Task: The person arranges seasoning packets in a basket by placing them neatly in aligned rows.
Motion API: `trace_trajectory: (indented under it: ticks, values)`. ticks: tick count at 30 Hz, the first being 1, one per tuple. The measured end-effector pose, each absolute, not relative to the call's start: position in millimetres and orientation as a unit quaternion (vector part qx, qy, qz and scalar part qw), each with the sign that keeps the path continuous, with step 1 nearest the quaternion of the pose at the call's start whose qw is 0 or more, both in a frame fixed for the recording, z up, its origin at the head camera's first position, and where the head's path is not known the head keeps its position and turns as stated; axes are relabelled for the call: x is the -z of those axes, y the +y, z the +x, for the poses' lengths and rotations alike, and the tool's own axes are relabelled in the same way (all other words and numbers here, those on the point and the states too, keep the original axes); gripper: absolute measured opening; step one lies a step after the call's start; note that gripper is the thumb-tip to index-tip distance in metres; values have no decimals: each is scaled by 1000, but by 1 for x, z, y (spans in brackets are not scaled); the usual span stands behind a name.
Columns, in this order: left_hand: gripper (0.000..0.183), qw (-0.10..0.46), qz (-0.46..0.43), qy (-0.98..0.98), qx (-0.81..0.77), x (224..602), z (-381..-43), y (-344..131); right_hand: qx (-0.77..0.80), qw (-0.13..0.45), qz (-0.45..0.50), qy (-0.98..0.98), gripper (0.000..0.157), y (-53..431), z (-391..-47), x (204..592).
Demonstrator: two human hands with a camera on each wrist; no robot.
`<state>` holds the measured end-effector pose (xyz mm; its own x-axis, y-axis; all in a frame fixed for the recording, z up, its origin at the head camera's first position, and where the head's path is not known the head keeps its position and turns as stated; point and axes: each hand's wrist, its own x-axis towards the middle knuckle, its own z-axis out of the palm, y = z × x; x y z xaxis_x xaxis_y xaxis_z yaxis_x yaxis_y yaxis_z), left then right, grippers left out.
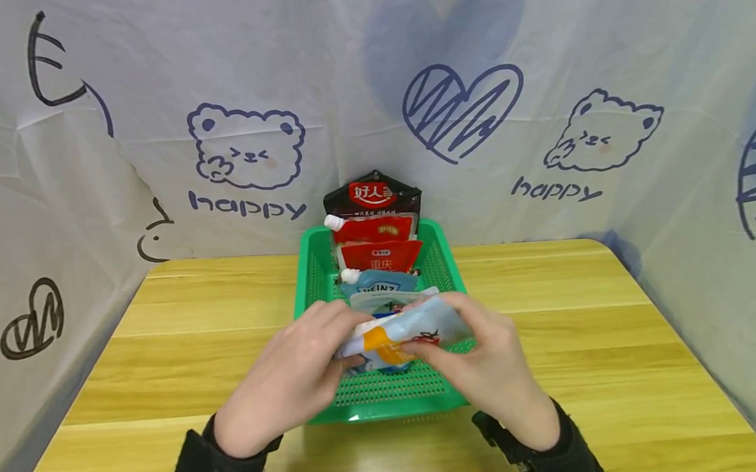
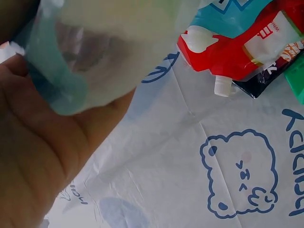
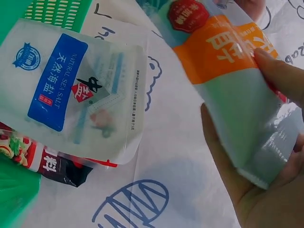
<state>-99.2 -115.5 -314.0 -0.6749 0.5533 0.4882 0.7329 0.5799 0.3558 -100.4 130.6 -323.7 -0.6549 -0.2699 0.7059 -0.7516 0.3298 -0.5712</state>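
Note:
Both hands hold a pale blue salt bag (image 1: 431,319) with an orange band, tilted over the front part of a green basket (image 1: 389,413). My left hand (image 1: 295,364) grips the bag's left end, its thumb on the near side. At the other end my right hand (image 1: 489,352) pinches the bag, thumb across the front. In the right wrist view a red badge and the orange band show on it. Just behind the held bag, a clear and blue sea salt bag (image 3: 50,85) stands in the basket.
Behind the sea salt bag stand a blue Heinz pouch (image 1: 387,280) with a white cap, two red packets (image 1: 379,256), one capped, and a tall black packet (image 1: 389,203). The basket sits on a wooden table (image 1: 551,312) against a white cloth (image 1: 341,65) with drawings.

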Motion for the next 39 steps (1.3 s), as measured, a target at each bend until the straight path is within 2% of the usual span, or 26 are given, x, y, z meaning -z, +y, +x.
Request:
trace_trajectory:
  ticks: [4, 7, 11, 16, 23, 29, 33, 39]
  values:
    - [38, 179, -366, -864, 297, 313, -100, -116, -510, 265, 307, -759, 49, 134, -101, 325]
    - [34, 200, -368, -853, 311, 313, -101, -117, -543, 273, 296, -736, 51, 136, -101, 325]
    - [33, 218, -367, -842, 329, 314, -102, -118, -601, 253, 292, -699, 43, 136, -100, 324]
    - [34, 188, -358, -845, 349, 314, -102, -119, -630, 241, 293, -678, 41, 134, -100, 324]
    - [42, 139, -343, -847, 382, 310, -100, -118, -601, 254, 318, -687, 33, 134, -102, 325]
    - [40, 178, -329, -843, 386, 308, -99, -117, -539, 263, 320, -733, 43, 134, -104, 323]
    - [36, 188, -326, -850, 368, 311, -102, -118, -508, 261, 319, -756, 38, 135, -105, 324]
    - [31, 164, -321, -871, 335, 317, -108, -119, -464, 238, 314, -793, 29, 136, -110, 332]
